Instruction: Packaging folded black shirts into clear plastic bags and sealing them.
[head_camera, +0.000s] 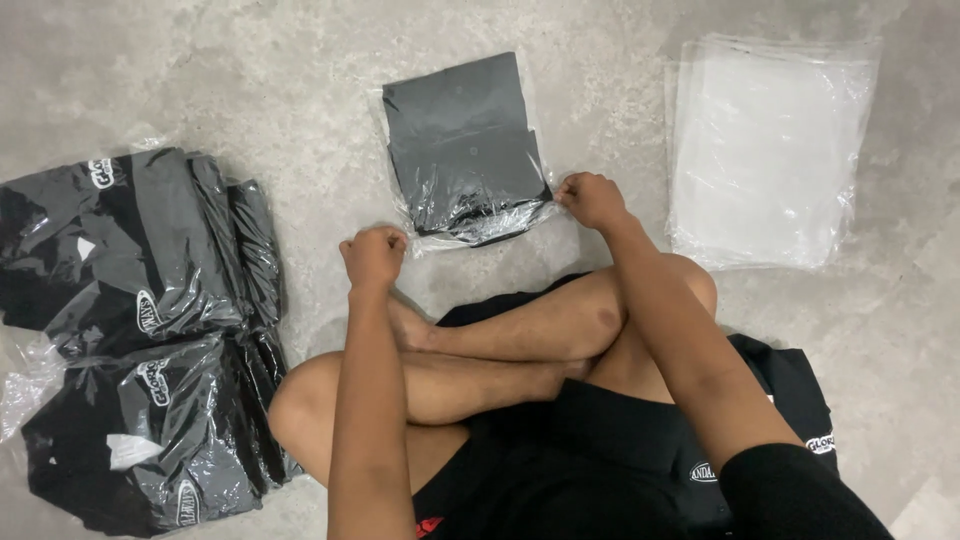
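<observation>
Gripping the open end of the clear bag (470, 215), I hold my left hand (375, 255) and right hand (592, 198) closed on its two near corners. The bag lies flat on the concrete floor (300, 80) before my crossed legs, containing a folded dark garment (462, 140). Bagged garments (140, 330) are stacked at left; empty clear bags (770, 150) lie at right.

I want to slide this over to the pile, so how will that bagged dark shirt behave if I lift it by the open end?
The bagged shirt probably sags, being folded cloth. Its glossy film looks slippery, so it may slide out of the open end that both hands pinch.
</observation>
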